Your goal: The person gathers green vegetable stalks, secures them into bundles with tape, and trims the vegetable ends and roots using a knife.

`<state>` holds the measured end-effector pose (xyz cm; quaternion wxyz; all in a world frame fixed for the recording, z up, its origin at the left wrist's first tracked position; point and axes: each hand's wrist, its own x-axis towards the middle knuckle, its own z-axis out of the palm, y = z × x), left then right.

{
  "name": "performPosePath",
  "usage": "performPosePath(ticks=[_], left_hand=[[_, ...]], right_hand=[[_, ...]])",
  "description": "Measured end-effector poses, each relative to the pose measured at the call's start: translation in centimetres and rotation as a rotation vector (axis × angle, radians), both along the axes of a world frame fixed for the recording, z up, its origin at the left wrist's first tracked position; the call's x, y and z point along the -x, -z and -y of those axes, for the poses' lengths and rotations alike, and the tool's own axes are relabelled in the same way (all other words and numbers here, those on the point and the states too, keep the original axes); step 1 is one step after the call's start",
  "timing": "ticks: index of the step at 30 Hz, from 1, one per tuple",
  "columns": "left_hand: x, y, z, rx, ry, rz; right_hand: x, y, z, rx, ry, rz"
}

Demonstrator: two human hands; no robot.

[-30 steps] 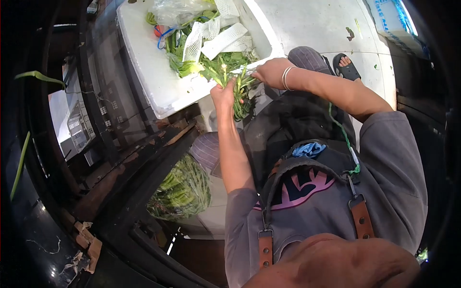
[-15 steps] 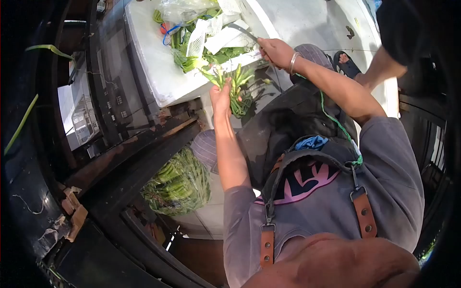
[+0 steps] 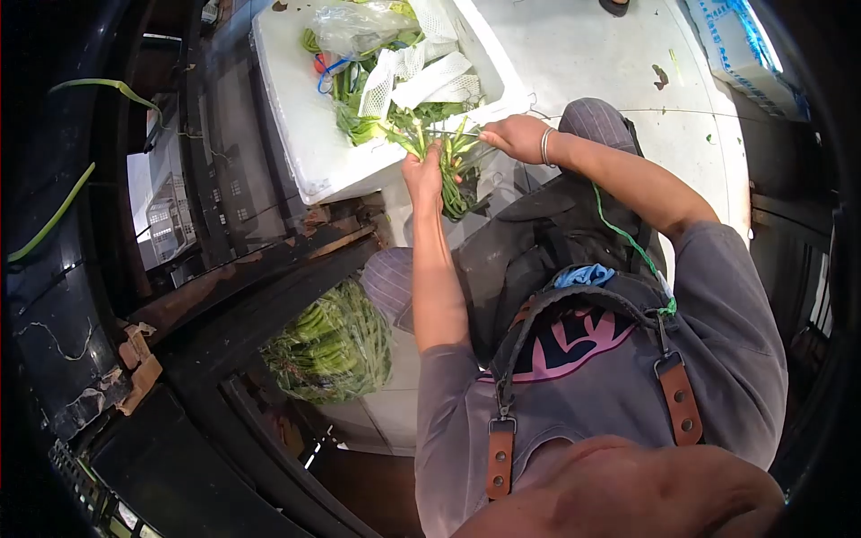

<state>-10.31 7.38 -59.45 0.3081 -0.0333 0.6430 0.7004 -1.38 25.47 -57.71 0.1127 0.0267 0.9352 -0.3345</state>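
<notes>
My left hand [image 3: 423,176] is closed around a bunch of green vegetables [image 3: 456,193], its pale cut-looking stem ends pointing toward the box and the rest hanging below. In my right hand [image 3: 517,140] is a knife [image 3: 456,134], its thin blade reaching left across the stem ends. Whether the edge cuts into them is too small to tell. Just beyond both hands stands a white foam box [image 3: 316,170], holding loose green leaves [image 3: 360,124], white foam netting [image 3: 439,82] and a clear plastic bag [image 3: 359,31].
A bag of long green vegetables [image 3: 325,345] lies on the floor below my left forearm. Dark metal framework [image 3: 242,260] runs along the left. A blue-and-white package [image 3: 740,54] stands at upper right. Part of another person's foot [image 3: 615,5] shows at the top edge.
My right hand has brought the knife down from over the box to the stem ends in my left hand. The other person's leg at the right has moved away, uncovering the package.
</notes>
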Motion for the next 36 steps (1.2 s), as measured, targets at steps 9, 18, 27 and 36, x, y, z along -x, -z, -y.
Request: performPosePath(ticks=[9, 18, 27, 36], left_hand=[[0.3, 0.1, -1.1, 0.075, -0.063, -0.028], [0.7, -0.1, -0.8, 0.173, -0.066, -0.03], [-0.4, -1.9, -1.0, 0.002, 0.193, 0.18], [-1.6, -6.7, 1.9, -0.476, -0.042, 0.245]], right_hand=[[0.9, -1.6, 1.5, -0.227, 0.032, 0.165], [1.5, -1.0, 3.0, -0.232, 0.095, 0.13], [2.4, 0.4, 3.4, -0.245, 0.075, 0.168], [3.0, -2.6, 0.6, 0.253, 0.151, 0.453]])
